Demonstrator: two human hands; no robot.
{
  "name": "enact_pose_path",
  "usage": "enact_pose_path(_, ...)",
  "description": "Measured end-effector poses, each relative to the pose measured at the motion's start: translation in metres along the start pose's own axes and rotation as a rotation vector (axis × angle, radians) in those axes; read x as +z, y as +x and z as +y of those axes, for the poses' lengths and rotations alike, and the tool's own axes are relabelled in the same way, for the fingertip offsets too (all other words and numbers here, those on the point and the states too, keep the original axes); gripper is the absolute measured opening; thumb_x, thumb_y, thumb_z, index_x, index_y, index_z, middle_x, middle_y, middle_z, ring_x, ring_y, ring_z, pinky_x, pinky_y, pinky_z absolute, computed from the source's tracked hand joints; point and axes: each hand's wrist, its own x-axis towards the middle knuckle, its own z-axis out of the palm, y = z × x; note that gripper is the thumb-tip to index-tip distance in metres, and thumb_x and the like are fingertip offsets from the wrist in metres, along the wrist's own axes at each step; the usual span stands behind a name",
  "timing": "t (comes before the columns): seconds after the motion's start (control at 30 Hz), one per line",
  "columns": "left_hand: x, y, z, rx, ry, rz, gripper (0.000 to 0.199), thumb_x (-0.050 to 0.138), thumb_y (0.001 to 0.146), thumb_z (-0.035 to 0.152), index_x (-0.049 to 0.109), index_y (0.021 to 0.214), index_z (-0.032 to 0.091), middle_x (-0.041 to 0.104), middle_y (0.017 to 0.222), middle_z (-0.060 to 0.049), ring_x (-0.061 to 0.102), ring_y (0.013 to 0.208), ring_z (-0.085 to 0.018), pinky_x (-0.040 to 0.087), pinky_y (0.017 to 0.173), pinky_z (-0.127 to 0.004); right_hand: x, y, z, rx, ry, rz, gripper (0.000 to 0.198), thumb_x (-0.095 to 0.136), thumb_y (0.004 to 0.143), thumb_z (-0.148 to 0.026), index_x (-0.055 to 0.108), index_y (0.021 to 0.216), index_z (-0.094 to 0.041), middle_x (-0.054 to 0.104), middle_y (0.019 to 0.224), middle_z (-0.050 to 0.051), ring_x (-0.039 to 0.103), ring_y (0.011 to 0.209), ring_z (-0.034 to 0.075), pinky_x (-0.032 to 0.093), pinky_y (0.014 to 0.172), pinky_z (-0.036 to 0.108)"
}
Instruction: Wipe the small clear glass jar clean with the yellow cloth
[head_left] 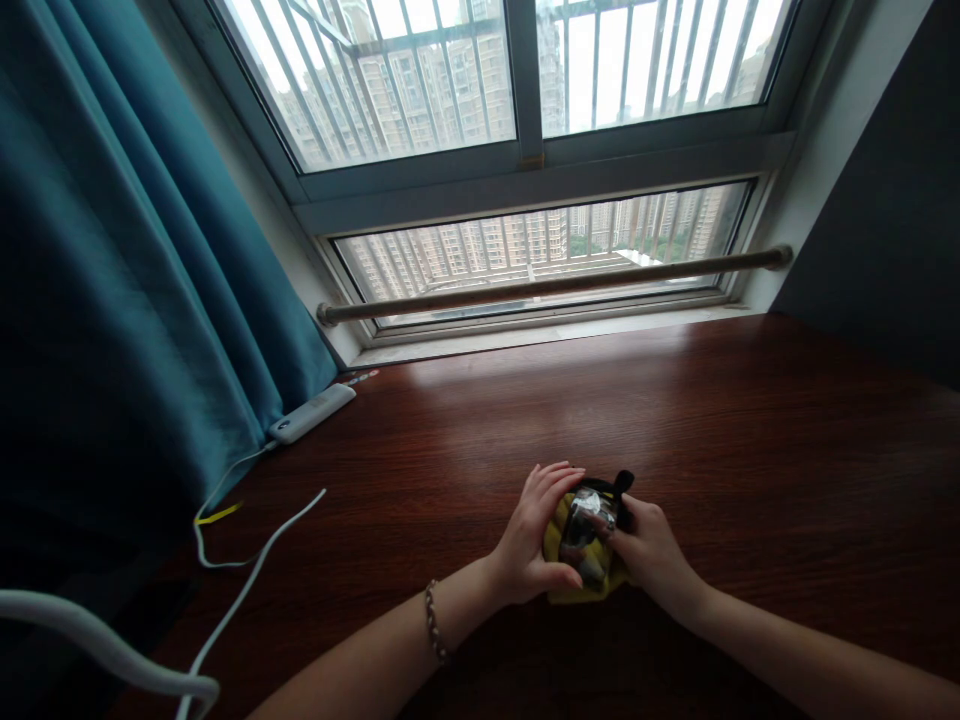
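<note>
Both hands are in close at six o'clock, wrapped around one small bundle: the left hand (536, 535) cups it from nine o'clock, fingers loosely curled with the thumb tucked under the near edge, and the right hand (651, 552) closes on it from three o'clock, fingertips pinched at the black top. Between them sits a small shiny silver metal object wrapped in soft yellow cloth (583, 545), resting low on the dark reddish-brown wooden desk (750, 440), about centre of the near edge. What the metal piece is exactly, too small to tell. It reads as hard, smooth and a bit slippery, so the cloth is the safer purchase; the fabric will crumple and slide, so gripping around the sides with both palms, as now, looks the steadiest hold. Probably light. A beaded bracelet (433, 620) rides the left wrist. Out at nine o'clock, a white cable (255, 570) snakes across the desk, up to a white power strip (311, 412) at ten o'clock, tucked against the teal curtain (127, 280). Farther off at twelve, a wooden rail (555, 285) runs across the window (525, 130), with tower blocks beyond.
</note>
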Motion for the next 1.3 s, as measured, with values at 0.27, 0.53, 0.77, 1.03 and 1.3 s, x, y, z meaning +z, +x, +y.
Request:
enact_pose_path(0.27,0.006,-0.001,-0.001,0.067,0.086,0.021,0.100,0.076,0.056,0.053,0.028,0.137,0.021,0.048,0.132,-0.017,0.039,0.128,-0.036,0.018,0.110,-0.054,-0.002,0.002,-0.003,0.001,0.051,0.018,0.031,0.058,0.079,-0.041,0.067,0.085,-0.011,0.070,0.078,0.007,0.063,0.071,0.024,0.048,0.063,0.028)
enact_pose_path(0.53,0.009,-0.002,-0.005,0.020,-0.108,0.153,0.095,0.082,0.053,0.045,0.035,0.134,0.023,0.048,0.133,-0.014,0.043,0.125,-0.034,0.023,0.110,-0.051,0.000,0.002,-0.003,0.068,0.224,-0.028,0.036,0.064,0.077,-0.042,0.063,0.095,-0.011,0.069,0.094,0.013,0.065,0.087,0.028,0.053,0.074,0.033)
enact_pose_path(0.77,0.020,0.000,-0.011,-0.061,-0.286,0.281,0.094,0.084,0.056,0.030,0.026,0.130,0.028,0.035,0.144,-0.016,0.046,0.124,-0.030,0.040,0.101,-0.045,-0.001,0.005,-0.008,0.103,0.546,-0.131,0.036,0.068,0.076,-0.030,0.060,0.107,-0.014,0.066,0.105,0.012,0.062,0.099,0.026,0.050,0.085,0.033)
enact_pose_path(1.03,0.008,0.002,-0.002,0.222,0.209,0.077,0.085,0.077,0.060,0.047,0.034,0.130,0.025,0.053,0.131,-0.014,0.045,0.125,-0.030,0.015,0.111,-0.054,-0.001,0.005,0.003,-0.038,0.158,0.020,0.016,0.060,0.069,-0.017,0.065,0.084,-0.013,0.067,0.083,0.006,0.061,0.079,0.023,0.048,0.070,0.027)
enact_pose_path(1.3,0.002,-0.001,-0.005,-0.049,-0.152,0.158,0.084,0.073,0.056,0.060,0.050,0.124,0.014,0.057,0.124,-0.016,0.048,0.120,-0.034,0.022,0.110,-0.050,0.001,-0.001,0.003,-0.091,-0.001,0.017,0.044,0.046,0.087,-0.043,0.062,0.061,-0.011,0.058,0.059,0.005,0.050,0.056,0.016,0.037,0.052,0.024)
